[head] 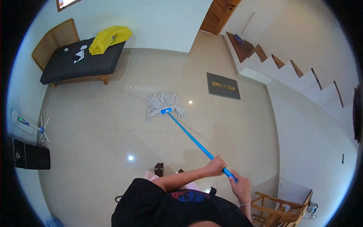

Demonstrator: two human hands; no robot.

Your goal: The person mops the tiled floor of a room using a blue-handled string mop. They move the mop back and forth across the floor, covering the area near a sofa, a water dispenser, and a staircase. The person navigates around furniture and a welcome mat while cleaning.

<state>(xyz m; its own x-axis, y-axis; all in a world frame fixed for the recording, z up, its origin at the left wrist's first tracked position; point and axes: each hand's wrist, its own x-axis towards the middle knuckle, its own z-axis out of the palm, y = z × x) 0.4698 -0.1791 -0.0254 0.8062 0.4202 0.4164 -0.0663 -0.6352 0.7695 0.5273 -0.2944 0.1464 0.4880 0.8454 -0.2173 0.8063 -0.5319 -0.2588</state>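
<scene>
A string mop with a white yarn head (pixel 162 100) lies spread on the glossy beige tile floor (pixel 141 144). Its blue clamp (pixel 166 111) joins a long blue handle (pixel 191 138) that slants up toward my body. My left hand (pixel 216 166) is wrapped around the handle's upper part. Close to the handle's end, my right hand (pixel 240 184) grips it too, with a white band on that wrist. Below my left forearm, a dark shoe (pixel 159 169) shows on one foot.
A daybed (pixel 82 62) with a yellow cloth (pixel 109 39) stands far left. A grey doormat (pixel 223 86) lies before the stairs (pixel 283 62). At left are a standing fan (pixel 42 129) and a black speaker-like box (pixel 37 155); wooden chair (pixel 279 208) at lower right.
</scene>
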